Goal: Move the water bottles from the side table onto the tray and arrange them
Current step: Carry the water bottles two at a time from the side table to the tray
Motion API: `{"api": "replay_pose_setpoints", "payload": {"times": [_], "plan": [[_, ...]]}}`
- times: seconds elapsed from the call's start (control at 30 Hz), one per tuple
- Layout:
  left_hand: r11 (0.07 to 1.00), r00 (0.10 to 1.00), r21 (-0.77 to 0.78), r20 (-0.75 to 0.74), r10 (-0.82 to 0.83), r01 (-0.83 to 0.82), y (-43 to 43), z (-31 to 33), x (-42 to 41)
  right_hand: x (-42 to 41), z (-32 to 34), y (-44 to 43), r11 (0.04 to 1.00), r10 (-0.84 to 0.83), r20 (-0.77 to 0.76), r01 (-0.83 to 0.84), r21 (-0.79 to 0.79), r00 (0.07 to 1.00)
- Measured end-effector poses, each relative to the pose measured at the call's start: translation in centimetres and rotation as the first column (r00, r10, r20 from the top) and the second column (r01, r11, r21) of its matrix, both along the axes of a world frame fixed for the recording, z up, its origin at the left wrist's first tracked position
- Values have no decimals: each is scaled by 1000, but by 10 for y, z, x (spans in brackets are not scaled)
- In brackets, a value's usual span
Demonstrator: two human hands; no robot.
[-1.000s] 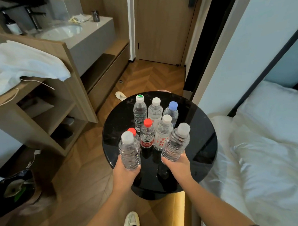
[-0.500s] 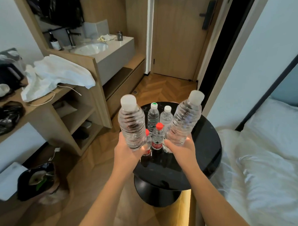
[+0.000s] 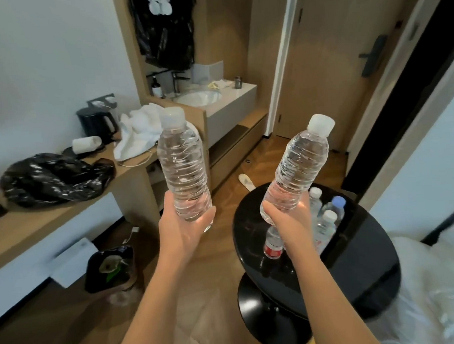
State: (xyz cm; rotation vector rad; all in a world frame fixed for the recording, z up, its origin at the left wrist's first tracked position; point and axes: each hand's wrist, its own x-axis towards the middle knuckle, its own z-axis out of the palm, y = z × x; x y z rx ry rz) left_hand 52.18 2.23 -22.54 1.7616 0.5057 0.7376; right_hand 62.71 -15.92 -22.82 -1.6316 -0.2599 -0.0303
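Observation:
My left hand (image 3: 185, 232) grips the base of a clear water bottle (image 3: 182, 164) with a white cap, held upright in the air left of the side table. My right hand (image 3: 292, 225) holds a second clear bottle (image 3: 297, 166), tilted right, above the round black side table (image 3: 359, 252). Several more bottles stay on that table: a blue-capped bottle (image 3: 335, 208), white-capped bottles (image 3: 327, 226), and a red-labelled bottle (image 3: 273, 244) partly hidden behind my right hand. No tray is in sight.
A wooden desk (image 3: 66, 202) on the left carries a black plastic bag (image 3: 52, 179), a black kettle (image 3: 96, 123) and white towels (image 3: 138, 129). A black bin (image 3: 109, 268) stands on the floor. A sink counter (image 3: 217, 99) lies beyond, white bedding (image 3: 433, 280) at right.
Both hands lifted their bottles off the side table and carried them up and to the left. My view swung left toward the desk.

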Motion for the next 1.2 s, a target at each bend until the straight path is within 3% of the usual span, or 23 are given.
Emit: {"api": "replay_pose_setpoints", "payload": {"times": [0.27,0.53,0.6,0.7,0.87,1.2], "plan": [[981,982,90,91,165,-173,79,30,-66,-32,23,106,970,200,109,-213,120,974],[870,871,51,46,488,-490,122,50,-126,-44,39,207,886,454,161,-464,29,876],[816,817,44,65,573,-576,125,54,-138,-49,42,230,825,555,203,-566,-10,806],[727,725,17,87,683,-687,118,56,-151,-56,47,258,726,680,151,-688,3,718],[542,532,-49,136,836,-839,96,67,-172,-77,60,288,473,876,118,-881,-16,468],[79,75,-21,142,987,-997,0,68,-261,-182,68,282,26,995,96,-999,-47,21]]}}
